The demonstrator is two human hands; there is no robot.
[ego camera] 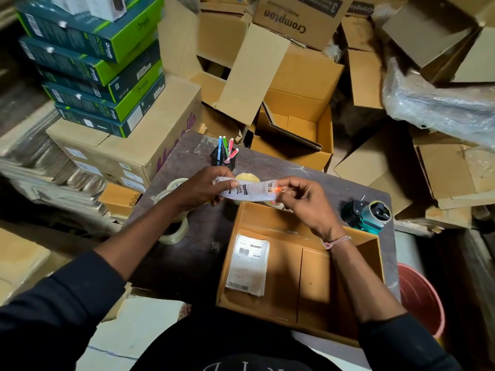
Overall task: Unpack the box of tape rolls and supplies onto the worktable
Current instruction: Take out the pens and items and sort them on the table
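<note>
An open cardboard box [316, 285] sits on the dark worktable [192, 253] in front of me. Inside it lies a stack of white shipping labels [247, 263]. My left hand [201, 187] and my right hand [302, 199] hold a printed paper strip [251, 190] stretched between them, above the box's far edge. Clear tape rolls [175, 231] lie on the table at the left, partly hidden by my left arm. A yellowish tape roll [247, 178] shows behind the strip. A teal tape dispenser [368, 215] rests at the table's right.
A black holder with coloured pens [223, 155] stands at the table's far edge. Green boxed products [99, 62] are stacked on a carton at the left. Open cardboard boxes [294, 129] crowd the back and right. A red bucket [420, 293] stands at the lower right.
</note>
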